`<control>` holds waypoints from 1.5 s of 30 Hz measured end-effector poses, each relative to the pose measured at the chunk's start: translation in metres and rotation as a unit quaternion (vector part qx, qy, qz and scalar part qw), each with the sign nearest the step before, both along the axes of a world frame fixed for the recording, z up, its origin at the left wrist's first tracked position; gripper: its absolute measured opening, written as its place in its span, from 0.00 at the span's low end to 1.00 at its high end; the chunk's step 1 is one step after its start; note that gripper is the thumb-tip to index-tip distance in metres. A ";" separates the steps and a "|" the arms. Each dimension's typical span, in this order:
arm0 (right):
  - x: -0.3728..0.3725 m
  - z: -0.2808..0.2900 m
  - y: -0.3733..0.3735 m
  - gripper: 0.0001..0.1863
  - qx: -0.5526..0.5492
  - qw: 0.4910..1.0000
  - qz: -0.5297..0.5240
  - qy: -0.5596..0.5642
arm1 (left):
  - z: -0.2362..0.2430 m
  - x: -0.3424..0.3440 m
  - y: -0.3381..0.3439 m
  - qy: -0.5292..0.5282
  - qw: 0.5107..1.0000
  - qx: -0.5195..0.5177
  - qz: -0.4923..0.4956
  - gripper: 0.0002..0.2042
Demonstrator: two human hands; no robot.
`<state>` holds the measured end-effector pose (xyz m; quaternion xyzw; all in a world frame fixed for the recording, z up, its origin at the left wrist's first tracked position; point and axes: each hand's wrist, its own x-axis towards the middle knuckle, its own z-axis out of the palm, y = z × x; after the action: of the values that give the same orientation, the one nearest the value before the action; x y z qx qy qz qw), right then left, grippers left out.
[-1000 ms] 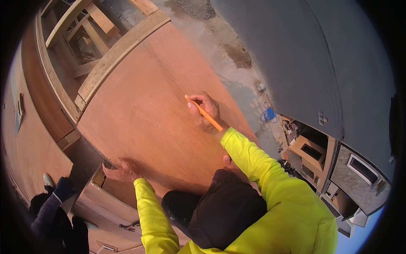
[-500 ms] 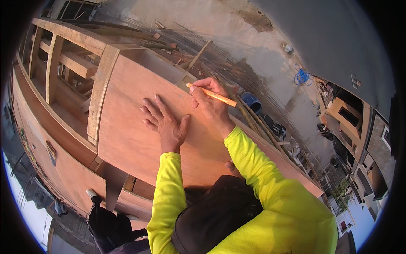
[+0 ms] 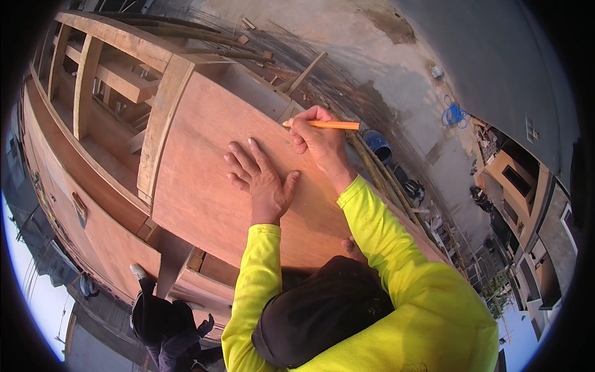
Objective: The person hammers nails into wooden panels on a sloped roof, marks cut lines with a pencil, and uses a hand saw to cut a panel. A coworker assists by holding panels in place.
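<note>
Pencil (image 3: 338, 124) — likely light, rigid, best held near the tip — sat pinched in the right hand (image 3: 323, 144); the left hand (image 3: 268, 186) splayed, empty, on plywood (image 3: 207, 161).

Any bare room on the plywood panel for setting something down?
The plywood panel is bare between the left hand and the timber strip, and between the yellow sleeves ahead of the black cloth. Crowded: the upper-right edge, where the right hand holds an orange pencil.

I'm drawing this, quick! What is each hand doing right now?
Left hand: open, fingers spread on the reddish-brown wooden panel.
Right hand: closed, holding an orange pencil.
</note>
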<state>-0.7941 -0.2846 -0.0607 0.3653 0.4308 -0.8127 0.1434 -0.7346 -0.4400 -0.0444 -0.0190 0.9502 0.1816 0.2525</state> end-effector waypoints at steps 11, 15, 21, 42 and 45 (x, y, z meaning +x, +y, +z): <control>0.017 0.000 -0.016 0.08 0.129 0.987 0.003 0.093 | -0.006 0.004 -0.002 0.032 0.999 0.003 -0.007 0.58; 0.022 -0.004 -0.023 0.08 0.314 0.927 0.050 0.200 | -0.006 0.005 -0.002 0.036 0.999 0.001 -0.009 0.58; 0.026 -0.012 -0.027 0.08 0.410 0.875 0.067 0.248 | -0.008 0.006 -0.002 0.036 0.999 -0.002 -0.006 0.57; 0.019 -0.008 -0.023 0.09 0.487 0.792 0.143 0.339 | -0.008 0.003 0.010 0.039 0.999 -0.013 0.025 0.55; 0.031 -0.020 -0.021 0.08 0.405 0.841 0.136 0.333 | -0.001 0.000 0.008 0.016 0.998 0.005 0.056 0.57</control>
<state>-0.7630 -0.3058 -0.0806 0.0358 0.7884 -0.6112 -0.0605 -0.7344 -0.4321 -0.0451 -0.0679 0.9507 0.2004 0.2268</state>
